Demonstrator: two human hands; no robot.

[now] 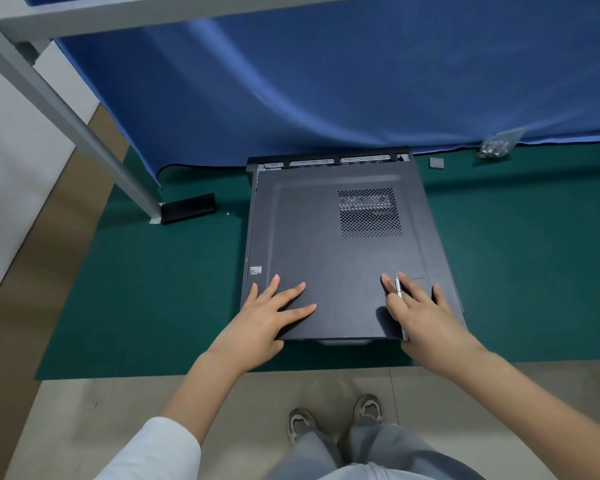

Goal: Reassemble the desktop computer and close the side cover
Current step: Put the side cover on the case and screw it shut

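Dark grey metal side cover [329, 244] lies flat on the black desktop case [253, 216], frame centre, on a green mat [153, 289]; long axis runs away from the person. At the upper edge a strip of case slots shows uncovered, so the cover likely needs sliding upward.

Left hand [271, 313] spread flat on the near-left corner. Right hand [420, 313] presses flat at near-right, a slim silver screwdriver [399, 289] pinned between its fingers. Both equally near.

Clear bag of screws [496, 145], upper right.
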